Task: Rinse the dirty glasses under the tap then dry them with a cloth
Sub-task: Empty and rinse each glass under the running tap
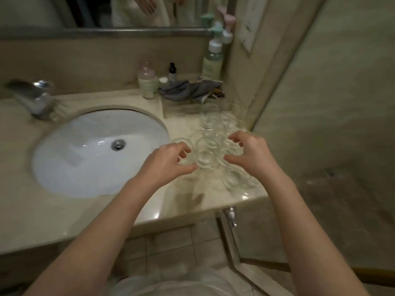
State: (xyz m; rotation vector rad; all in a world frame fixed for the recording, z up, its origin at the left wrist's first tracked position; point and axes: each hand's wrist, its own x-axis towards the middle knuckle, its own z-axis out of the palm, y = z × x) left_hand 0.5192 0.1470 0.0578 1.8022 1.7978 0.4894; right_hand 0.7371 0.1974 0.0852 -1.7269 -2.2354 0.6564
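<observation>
**Hands over the glasses beside the basin**

Glasses [208,154] stand crowded on the pale stone surface [64,221], and we have both hands among them. Our left hand [168,162] hovers with fingers loosely curled, thumb and fingertips spread around the near side of one clear glass; whether they actually touch it we cannot tell, as the view is blurred. Our right hand [249,152] is curved the same way on the other side of that cluster, fingers bent over the rims, thumb pointing toward the left hand. Neither hand plainly grips anything.

More glasses run away beyond the right hand toward the wall, and two or three sit just under its wrist at the surface edge. Left of the left hand lies the white oval sink [96,154] with its metal drain, and farther left, past the sink, the chrome tap [35,99]. Beyond both hands, at the back, a grey cloth [190,90] lies crumpled beside several bottles [147,81].
</observation>
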